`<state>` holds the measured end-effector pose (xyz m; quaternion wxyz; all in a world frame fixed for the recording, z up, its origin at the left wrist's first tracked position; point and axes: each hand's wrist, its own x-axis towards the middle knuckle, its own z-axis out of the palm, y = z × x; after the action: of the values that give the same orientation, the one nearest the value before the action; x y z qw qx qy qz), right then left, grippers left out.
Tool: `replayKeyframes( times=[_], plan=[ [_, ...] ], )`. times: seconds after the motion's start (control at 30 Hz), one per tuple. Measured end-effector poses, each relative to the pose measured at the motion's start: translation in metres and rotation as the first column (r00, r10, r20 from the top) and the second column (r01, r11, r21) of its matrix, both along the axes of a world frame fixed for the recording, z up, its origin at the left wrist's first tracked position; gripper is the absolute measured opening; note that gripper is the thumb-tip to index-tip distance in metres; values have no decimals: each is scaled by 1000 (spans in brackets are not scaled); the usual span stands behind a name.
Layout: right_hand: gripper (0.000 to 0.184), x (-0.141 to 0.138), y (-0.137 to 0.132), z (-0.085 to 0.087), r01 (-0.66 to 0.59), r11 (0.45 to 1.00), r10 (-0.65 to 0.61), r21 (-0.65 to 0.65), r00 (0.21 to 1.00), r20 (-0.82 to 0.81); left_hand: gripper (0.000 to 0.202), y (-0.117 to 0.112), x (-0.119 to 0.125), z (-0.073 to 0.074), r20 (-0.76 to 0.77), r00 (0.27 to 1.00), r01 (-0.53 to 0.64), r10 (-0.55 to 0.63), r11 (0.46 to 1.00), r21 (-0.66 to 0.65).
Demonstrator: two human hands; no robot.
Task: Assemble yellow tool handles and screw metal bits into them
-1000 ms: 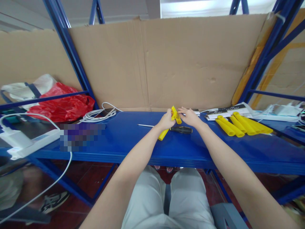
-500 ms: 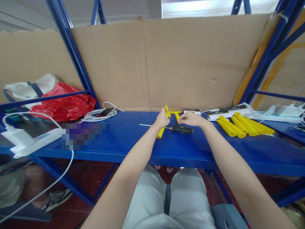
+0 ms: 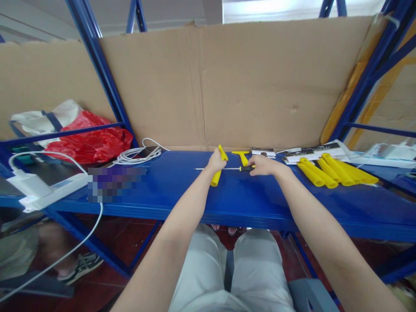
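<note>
Counting one screwdriver (image 3: 246, 168), one loose yellow T-shaped piece (image 3: 241, 157), one gripped yellow piece (image 3: 215, 178) and a bunch of at least five yellow tubes (image 3: 338, 171), can't pin down exactly, too much overlap. Also spotting one coil of white cable (image 3: 130, 157), one red plastic bag (image 3: 97, 136), one white bag (image 3: 66, 113) and apparently two white power strips (image 3: 66, 186)
</note>
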<state>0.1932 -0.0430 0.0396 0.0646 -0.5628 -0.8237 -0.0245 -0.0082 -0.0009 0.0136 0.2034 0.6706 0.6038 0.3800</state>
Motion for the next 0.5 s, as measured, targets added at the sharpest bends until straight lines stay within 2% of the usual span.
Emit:
replayKeyframes(
  times=[0.1, 0.27, 0.37, 0.5],
  plan=[
    [24, 13, 3, 2, 87, 972, -83, 218, 996, -25, 52, 3, -4, 1, 13, 999, -33, 33, 999, 11],
    [24, 36, 7, 6, 202, 852, -152, 483, 978, -141, 59, 11, -10, -4, 113, 990, -70, 82, 991, -110],
    [24, 44, 6, 9, 236, 803, -163, 547, 970, -178, 60, 15, -12, -7, 155, 983, -76, 98, 986, -147],
    [24, 51, 7, 9, 283, 780, -196, 558, 958, -212, 55, 17, -14, -9, 189, 977, -70, 97, 987, -142]
  ],
)
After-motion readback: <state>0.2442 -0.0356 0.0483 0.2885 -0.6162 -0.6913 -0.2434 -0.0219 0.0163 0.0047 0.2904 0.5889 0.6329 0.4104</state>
